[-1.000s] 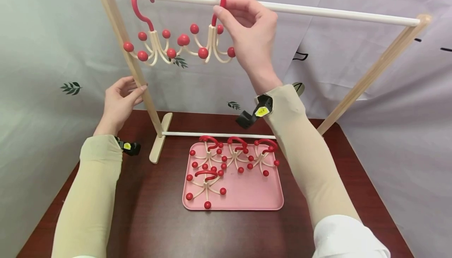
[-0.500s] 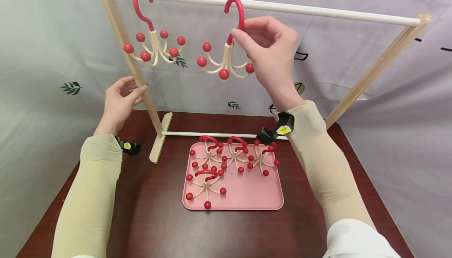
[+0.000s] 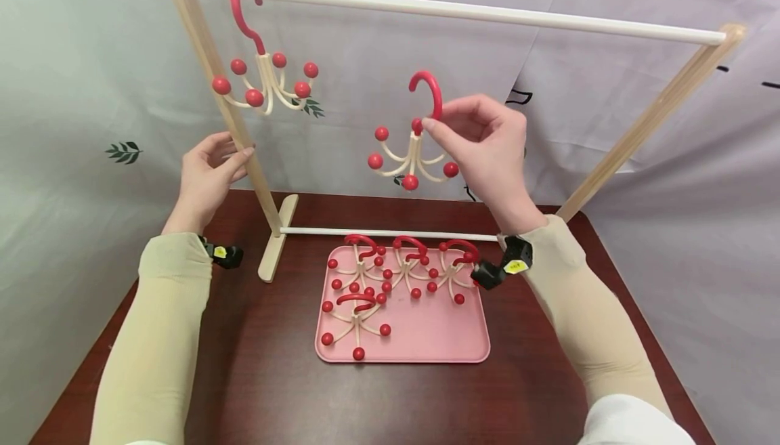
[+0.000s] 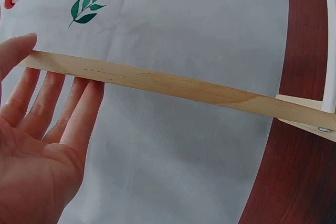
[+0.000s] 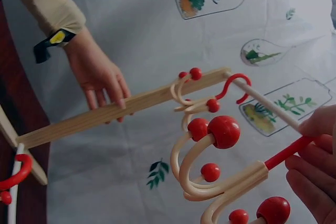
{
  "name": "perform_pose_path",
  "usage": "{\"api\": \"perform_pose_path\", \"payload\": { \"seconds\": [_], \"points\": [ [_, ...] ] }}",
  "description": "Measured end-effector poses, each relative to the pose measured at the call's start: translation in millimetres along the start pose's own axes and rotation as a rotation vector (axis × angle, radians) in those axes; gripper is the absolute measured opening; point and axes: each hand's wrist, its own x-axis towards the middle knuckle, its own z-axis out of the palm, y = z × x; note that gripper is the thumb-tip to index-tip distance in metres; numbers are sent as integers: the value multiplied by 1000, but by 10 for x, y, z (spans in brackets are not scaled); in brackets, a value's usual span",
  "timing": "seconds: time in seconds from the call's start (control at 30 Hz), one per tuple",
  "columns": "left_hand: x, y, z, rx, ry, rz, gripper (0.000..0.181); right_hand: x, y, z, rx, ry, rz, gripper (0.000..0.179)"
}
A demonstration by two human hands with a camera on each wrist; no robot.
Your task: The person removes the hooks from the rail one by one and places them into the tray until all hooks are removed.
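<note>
The right hand [image 3: 490, 143] pinches a hanger [image 3: 414, 154] by its red neck between thumb and fingers, holding it about upright, balls out to the hand's left, hook clear of the rod [image 3: 457, 9] above. The left hand [image 3: 207, 171] pinches the wooden post [image 4: 168, 86], thumb on one side and fingers on the other, probably to steady the stand. Up and to the right of that hand, a second hanger [image 3: 265, 76] hangs on the rod.

Below the right hand, on the tabletop [image 3: 268, 364], the pink tray [image 3: 432, 330] bears four more hangers [image 3: 356, 320], one of them nearer the person than the rest.

The step in hand looks like carrying the hanger from rod to tray. The next move likely calls for lowering it to the tray's bare near part, below and slightly left of the right hand, keeping its balls off its neighbours.
</note>
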Motion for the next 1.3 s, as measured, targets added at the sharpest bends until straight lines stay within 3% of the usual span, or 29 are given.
{"api": "perform_pose_path", "payload": {
  "seconds": [0.3,0.67,1.07,1.3],
  "points": [
    [-7,9,-13,-15,1,2,42,-289,334,-157,48,-18,56,19],
    [-16,4,-7,-1,1,-5,43,-719,366,-305,134,-97,113,18],
    [-10,10,-7,-1,0,-2,42,-1061,459,-342,84,-192,106,21],
    [-6,14,-7,-4,0,-3,41,-1253,519,-359,92,-238,185,24]
  ]
}}
